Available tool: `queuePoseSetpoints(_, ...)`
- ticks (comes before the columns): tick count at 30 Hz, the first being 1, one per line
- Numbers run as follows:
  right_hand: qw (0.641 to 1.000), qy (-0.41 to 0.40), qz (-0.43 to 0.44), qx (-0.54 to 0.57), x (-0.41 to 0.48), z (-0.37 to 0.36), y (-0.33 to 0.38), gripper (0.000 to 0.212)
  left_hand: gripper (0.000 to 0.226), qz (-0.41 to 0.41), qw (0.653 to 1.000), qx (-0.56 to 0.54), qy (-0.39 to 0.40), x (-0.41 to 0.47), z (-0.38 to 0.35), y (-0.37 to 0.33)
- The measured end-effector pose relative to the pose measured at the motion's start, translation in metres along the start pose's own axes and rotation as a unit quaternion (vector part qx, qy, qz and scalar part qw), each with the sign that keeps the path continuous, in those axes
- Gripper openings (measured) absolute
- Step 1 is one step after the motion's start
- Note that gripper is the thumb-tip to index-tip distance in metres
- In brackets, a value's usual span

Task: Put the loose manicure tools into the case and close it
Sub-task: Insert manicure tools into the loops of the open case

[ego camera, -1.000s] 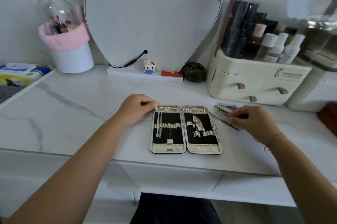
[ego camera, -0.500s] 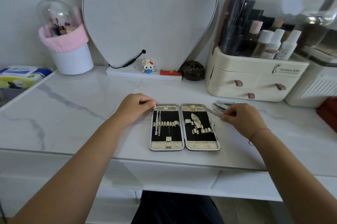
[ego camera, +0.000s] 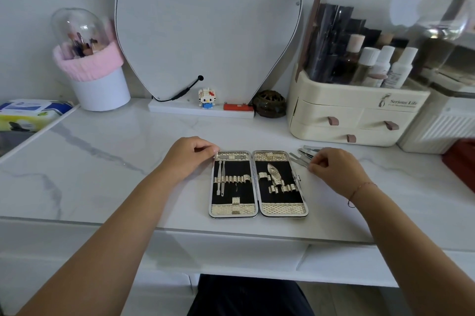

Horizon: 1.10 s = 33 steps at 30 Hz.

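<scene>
Right hand (ego camera: 334, 170) lower onto loose tools (ego camera: 302, 155); case (ego camera: 258, 184) open

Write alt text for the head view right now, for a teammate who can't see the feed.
An open manicure case lies flat on a white marble vanity top, most of its loops empty. The left hand rests at the case's top left corner while the right hand fingers a pile of loose metal tools beside the case's right edge.

A white marble-patterned tabletop (ego camera: 108, 161) carries an open gold-trimmed manicure case (ego camera: 257, 184) near the front edge, loose steel tools (ego camera: 302, 155) just right, a cream drawer organiser (ego camera: 354, 120) far right.
</scene>
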State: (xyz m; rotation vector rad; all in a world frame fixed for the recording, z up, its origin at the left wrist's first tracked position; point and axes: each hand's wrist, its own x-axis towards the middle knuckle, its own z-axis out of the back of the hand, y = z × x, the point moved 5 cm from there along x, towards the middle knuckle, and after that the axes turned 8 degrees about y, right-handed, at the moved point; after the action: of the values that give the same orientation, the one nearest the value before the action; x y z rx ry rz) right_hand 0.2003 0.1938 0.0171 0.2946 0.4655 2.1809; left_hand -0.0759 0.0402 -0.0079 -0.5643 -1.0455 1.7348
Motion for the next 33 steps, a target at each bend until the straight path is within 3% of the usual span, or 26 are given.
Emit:
queuePoseSetpoints(7, 0.999, -0.016, -0.002, 0.044, 0.010, -0.004, 0.009, 0.005, 0.009, 0.004, 1.000, -0.004, 0.002, -0.001, 0.000, 0.000)
queuePoseSetpoints(14, 0.998, 0.045, -0.040, -0.021, 0.017, -0.001, 0.004, 0.026, 0.009, 0.002, 1.000, -0.003, 0.004, -0.001, 0.000, -0.001)
queuePoseSetpoints(19, 1.000, 0.013, -0.026, 0.002, 0.010, 0.003, 0.001, 0.027, 0.010, 0.001, 1.000, 0.006, 0.008, -0.003, 0.000, -0.003)
queuePoseSetpoints(23, 0.997, -0.031, 0.032, 0.069, 0.005, 0.012, 0.017, 0.022, 0.010, -0.012, 1.000, 0.009, -0.002, -0.004, 0.000, -0.006)
queuePoseSetpoints(28, 0.983, 0.029, 0.088, 0.160, 0.011, 0.007, 0.056, 0.018, 0.011, -0.049, 0.998, 0.008, -0.031, -0.009, 0.003, -0.016)
queuePoseSetpoints(33, 0.963, 0.111, 0.109, 0.219, 0.017, -0.018, 0.095, 0.013, 0.021, -0.051, 0.997, -0.058, -0.008, -0.014, -0.001, -0.024)
